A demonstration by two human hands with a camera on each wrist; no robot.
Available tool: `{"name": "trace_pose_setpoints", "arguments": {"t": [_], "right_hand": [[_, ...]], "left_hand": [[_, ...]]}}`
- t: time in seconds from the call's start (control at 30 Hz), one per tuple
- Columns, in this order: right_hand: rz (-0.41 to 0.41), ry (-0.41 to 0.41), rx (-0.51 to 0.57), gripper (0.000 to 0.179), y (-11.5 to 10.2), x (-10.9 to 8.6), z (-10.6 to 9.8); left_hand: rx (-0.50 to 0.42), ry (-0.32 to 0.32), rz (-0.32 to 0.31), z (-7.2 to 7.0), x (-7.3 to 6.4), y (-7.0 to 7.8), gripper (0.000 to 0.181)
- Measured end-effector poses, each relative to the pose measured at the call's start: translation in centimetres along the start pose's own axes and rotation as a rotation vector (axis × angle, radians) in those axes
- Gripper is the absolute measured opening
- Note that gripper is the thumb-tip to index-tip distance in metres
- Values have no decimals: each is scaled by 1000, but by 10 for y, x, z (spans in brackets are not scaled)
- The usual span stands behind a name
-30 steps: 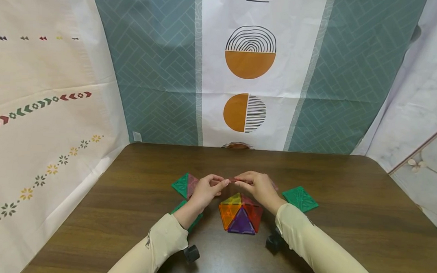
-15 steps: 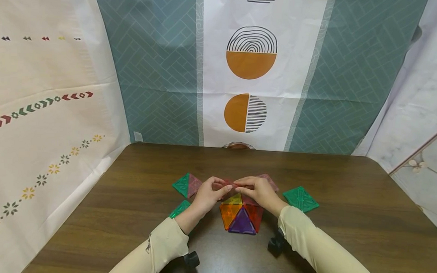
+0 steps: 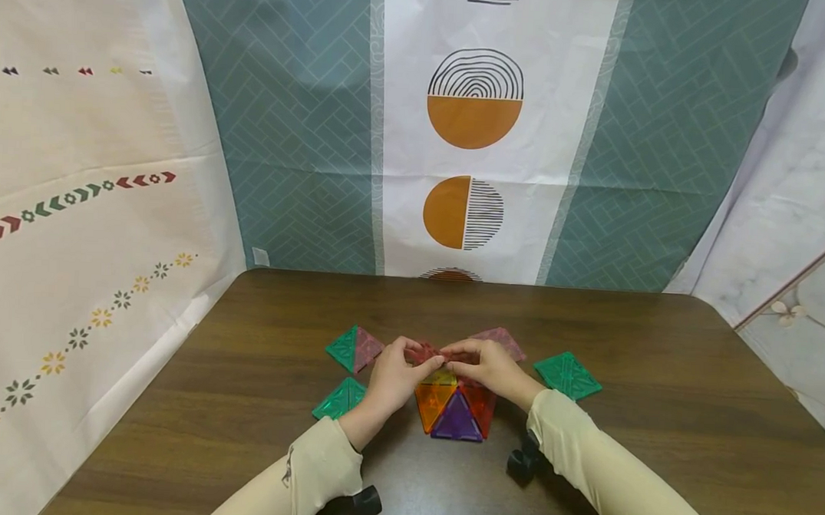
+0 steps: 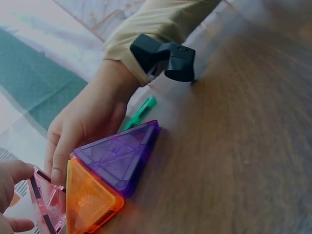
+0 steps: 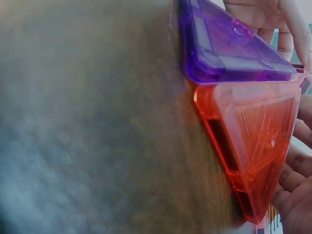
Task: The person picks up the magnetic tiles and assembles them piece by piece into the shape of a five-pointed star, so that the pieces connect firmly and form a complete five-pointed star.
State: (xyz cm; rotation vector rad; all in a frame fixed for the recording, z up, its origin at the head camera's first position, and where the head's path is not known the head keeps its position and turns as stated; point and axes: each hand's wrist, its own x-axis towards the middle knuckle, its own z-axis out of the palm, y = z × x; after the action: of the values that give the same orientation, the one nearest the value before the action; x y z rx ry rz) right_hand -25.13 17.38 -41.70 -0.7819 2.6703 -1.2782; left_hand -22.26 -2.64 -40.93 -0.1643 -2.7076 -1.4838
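Note:
A low pyramid of clear triangular magnetic tiles stands on the table; its purple tile (image 3: pixel 458 419), orange tile (image 3: pixel 434 403) and red tile (image 3: pixel 479 405) face the head camera, with a yellow tile (image 3: pixel 442 377) behind. At its far side, my left hand (image 3: pixel 395 373) pinches a pinkish-red magnetic tile (image 3: pixel 425 354) between thumb and fingers. My right hand (image 3: pixel 492 368) pinches the same tile from the other side. In the left wrist view, this pinkish tile (image 4: pixel 48 200) leans close beside the orange one. The pyramid's far faces are partly hidden by the hands.
Left of the hands lie a green and pink tile pair (image 3: pixel 342 348) and a green tile pair (image 3: pixel 340 398). Pink tiles (image 3: pixel 505 341) lie behind the right hand, and green tiles (image 3: pixel 568 375) farther right. Fabric hangs behind the brown table (image 3: pixel 266 435).
Both hands have come nearer to the pyramid, bringing the pinkish-red tile down to its far side. The pyramid has stayed in place; the green pair at left is now more exposed.

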Motion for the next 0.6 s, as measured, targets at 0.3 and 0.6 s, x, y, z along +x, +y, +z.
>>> {"name": "trace_pose_setpoints", "arguments": {"t": [0.3,0.6], "right_hand": [[16,-44,47,32,2,-1,-1],[2,-55,-7,35,1,-2,-2]], "left_hand": [[86,44,-10,7,-6,4,54],[129,67,13,11,-8,3,55]]}}
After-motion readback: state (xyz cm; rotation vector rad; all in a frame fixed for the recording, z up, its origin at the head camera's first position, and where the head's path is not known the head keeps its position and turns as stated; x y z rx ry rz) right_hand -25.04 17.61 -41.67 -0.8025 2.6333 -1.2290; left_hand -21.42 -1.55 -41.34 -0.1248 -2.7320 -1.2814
